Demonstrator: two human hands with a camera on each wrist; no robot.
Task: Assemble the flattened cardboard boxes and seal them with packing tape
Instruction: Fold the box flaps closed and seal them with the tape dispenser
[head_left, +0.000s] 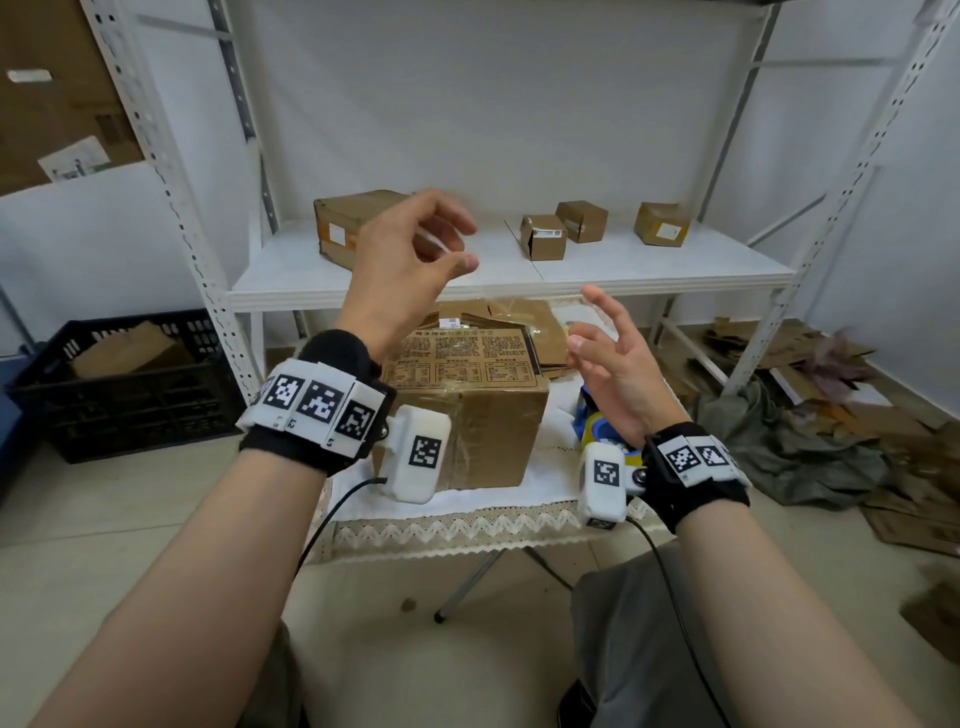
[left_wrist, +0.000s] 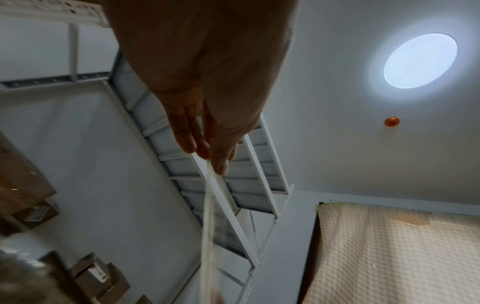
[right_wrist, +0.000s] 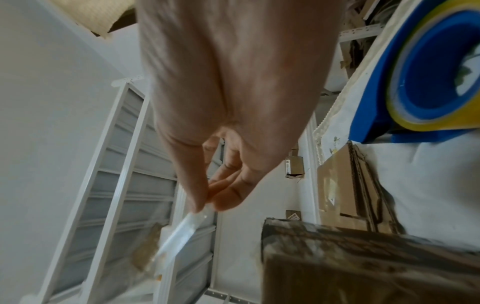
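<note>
A clear strip of packing tape (head_left: 519, 283) stretches across the middle of the head view, hard to see against the shelf edge, its two ends held up in the air above the cardboard box (head_left: 467, 395). The left hand (head_left: 410, 260), centre of frame, pinches one end between thumb and fingers; the left wrist view shows the strip (left_wrist: 209, 216) running down from those fingertips (left_wrist: 221, 162) toward the bottom of the frame. The right hand (head_left: 613, 358), lower and to the right, pinches the other end between thumb and forefinger, the remaining fingers spread; the right wrist view catches the tape (right_wrist: 179, 232) leaving the pinch toward lower left.

The box sits just below centre, on a small table draped with a white lace-edged cloth (head_left: 467, 519), its printed top face up with glossy tape over it. At its right, partly behind the right wrist, lies a blue tape dispenser (right_wrist: 415, 82) carrying a yellowish roll.

Beyond stands a white metal shelf (head_left: 519, 270) with four closed cartons: a large one (head_left: 353, 218) left of centre, three small ones (head_left: 582, 221) to the right. Flattened cardboard (head_left: 550, 338) lies under the shelf, and more scraps litter the floor at right. A black plastic crate (head_left: 130, 384) sits at left.
</note>
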